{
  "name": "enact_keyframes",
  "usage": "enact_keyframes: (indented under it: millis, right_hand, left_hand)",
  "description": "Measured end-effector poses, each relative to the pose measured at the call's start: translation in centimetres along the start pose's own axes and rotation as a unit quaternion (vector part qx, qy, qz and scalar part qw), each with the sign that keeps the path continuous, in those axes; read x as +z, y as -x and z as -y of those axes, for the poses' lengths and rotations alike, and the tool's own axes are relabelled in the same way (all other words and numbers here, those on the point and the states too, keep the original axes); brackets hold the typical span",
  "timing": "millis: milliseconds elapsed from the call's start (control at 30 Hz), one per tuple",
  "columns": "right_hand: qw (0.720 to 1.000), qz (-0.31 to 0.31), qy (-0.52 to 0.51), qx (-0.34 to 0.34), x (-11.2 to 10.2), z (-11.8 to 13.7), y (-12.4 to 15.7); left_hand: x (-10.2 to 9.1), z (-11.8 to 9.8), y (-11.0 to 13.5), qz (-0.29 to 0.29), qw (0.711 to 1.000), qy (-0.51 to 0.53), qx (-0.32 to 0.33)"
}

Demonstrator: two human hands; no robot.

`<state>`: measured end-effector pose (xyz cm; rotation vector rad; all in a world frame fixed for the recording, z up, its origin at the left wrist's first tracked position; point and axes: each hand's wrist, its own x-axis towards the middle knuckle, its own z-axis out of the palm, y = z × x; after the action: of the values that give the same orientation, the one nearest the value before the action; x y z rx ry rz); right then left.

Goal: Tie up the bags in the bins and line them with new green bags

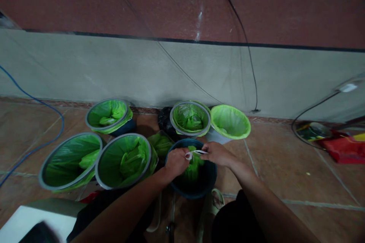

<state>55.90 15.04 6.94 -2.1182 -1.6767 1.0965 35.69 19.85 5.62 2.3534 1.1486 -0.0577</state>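
Low in the middle stands a dark blue bin (209, 185) between my feet. A green trash bag (191, 172) hangs bunched inside it, gathered at the top. Over the bin's mouth a white drawstring (196, 152) stretches between my two hands. My left hand (177, 161) is closed on the drawstring's left part, beside a small white loop. My right hand (218, 153) pinches its other end, and the bag's neck hangs just below. The fingertips are partly hidden.
Several bins with green liners stand around, including a grey-rimmed bin (98, 176) at left and a white bin (216, 136) behind. A black bag (165, 119) sits by the wall. A blue cable (54, 102) and a red bag (343, 150) lie on the tiles.
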Motion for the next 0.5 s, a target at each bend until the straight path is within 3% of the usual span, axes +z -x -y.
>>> enact_keyframes:
  millis: [67,200,333,500]
  right_hand:
    - [0.998,-0.028,0.053,0.013,-0.6,0.0,0.3]
    - [0.994,-0.061,0.047,-0.072,0.0,0.9,0.4]
    - [0.992,0.002,0.049,-0.119,1.9,2.2,0.4]
    - [0.989,0.044,0.095,-0.105,2.9,2.4,0.3]
  left_hand:
    - [0.0,-0.2,0.1,0.003,1.0,0.008,0.003]
    - [0.2,-0.4,0.2,-0.012,0.999,0.023,0.025]
    - [0.6,-0.1,0.2,-0.02,0.998,0.031,0.058]
    - [0.8,0.3,0.2,-0.02,0.997,0.018,0.076]
